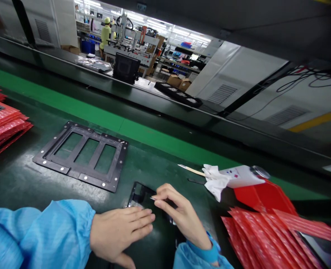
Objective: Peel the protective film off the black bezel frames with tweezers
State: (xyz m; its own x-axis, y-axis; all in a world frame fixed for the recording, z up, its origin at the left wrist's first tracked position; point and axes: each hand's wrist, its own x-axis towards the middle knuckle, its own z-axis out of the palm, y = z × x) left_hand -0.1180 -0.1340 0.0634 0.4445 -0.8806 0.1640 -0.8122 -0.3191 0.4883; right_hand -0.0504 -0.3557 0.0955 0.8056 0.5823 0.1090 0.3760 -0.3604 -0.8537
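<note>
Left hand: your left hand (pixel 123 229) lies palm down over the dark panel (pixel 139 191), its fingers stretched out and close together.
Right hand: your right hand (pixel 179 213) pinches a small pale piece (pixel 152 198) between thumb and forefinger.
Dark panel: on the table (pixel 106 200), right of the black frame (pixel 80 149) and nearer you, partly covered.
Knife: the pale-handled knife (pixel 193 170) lies right of that frame.

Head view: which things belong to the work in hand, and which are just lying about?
Likely in use:
dark panel, partly covered by the left hand
small thin piece, pinched by the right hand

Untouched, apparently lying about:
black frame with three openings
pointed tool, white tissue, white bottle
red bubble sleeves on both sides
</note>
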